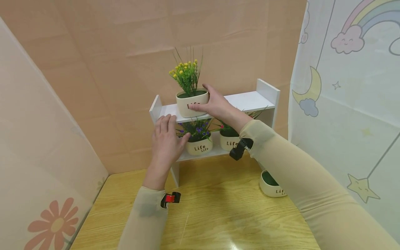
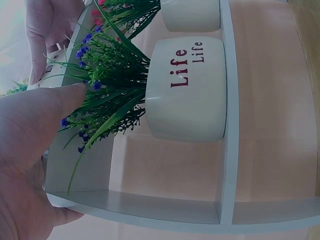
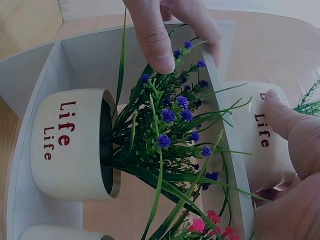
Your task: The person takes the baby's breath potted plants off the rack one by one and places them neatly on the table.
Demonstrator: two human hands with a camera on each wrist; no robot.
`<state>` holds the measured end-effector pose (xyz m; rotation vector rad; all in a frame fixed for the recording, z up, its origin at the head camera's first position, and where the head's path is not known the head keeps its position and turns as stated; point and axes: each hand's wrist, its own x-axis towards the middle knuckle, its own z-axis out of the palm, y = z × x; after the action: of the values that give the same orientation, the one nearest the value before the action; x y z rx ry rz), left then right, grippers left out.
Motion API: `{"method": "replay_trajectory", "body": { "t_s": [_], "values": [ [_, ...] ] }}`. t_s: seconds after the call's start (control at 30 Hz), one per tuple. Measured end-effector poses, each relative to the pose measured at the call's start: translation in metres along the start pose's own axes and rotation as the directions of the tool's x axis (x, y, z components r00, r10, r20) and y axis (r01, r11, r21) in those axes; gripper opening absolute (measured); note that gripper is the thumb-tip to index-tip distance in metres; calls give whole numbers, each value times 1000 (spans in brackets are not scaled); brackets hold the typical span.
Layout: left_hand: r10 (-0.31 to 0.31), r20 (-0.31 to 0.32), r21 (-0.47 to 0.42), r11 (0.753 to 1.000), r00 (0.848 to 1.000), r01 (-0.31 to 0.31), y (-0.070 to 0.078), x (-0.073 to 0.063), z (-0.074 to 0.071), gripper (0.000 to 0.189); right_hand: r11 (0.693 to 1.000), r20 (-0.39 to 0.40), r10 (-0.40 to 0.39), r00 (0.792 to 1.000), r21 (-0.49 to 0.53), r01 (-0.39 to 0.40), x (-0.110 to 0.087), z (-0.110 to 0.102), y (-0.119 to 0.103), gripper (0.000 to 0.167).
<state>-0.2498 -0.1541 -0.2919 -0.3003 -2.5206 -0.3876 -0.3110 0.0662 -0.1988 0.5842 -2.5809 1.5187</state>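
My right hand [image 1: 217, 104] grips a cream oval flowerpot [image 1: 183, 104] with yellow flowers, thumb across its "Life" lettering and fingers round the far side. The pot's base is at the left part of the top board of a white two-tier shelf [image 1: 243, 100]. At that board's left front edge, my left hand [image 1: 165, 142] holds the shelf, fingers over the top and thumb in front. Below, a matching pot with purple flowers [image 2: 187, 115] stands on the lower board, close to the left thumb. Beside it is a pot with pink flowers [image 1: 226, 140], partly behind my right wrist.
A further cream pot [image 1: 268, 189] stands on the wooden table [image 1: 218, 211] right of the shelf, partly hidden by my right sleeve. Upright end panels [image 1: 268, 92] rise at both ends of the top board. Fabric walls [image 1: 125, 76] enclose the back and sides.
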Motion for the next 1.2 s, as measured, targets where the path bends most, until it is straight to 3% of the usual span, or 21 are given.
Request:
{"method": "replay_trajectory", "body": {
  "t_s": [0.73, 1.2],
  "values": [
    [-8, -7, -20, 1000, 1000, 8, 0, -1, 0, 84, 1000, 19, -27, 999, 2, 27, 3, 1, 1, 119],
    [9, -8, -8, 1000, 1000, -9, 0, 1, 1, 85, 1000, -25, -13, 1000, -27, 12, 3, 1, 2, 119]
  ]
}}
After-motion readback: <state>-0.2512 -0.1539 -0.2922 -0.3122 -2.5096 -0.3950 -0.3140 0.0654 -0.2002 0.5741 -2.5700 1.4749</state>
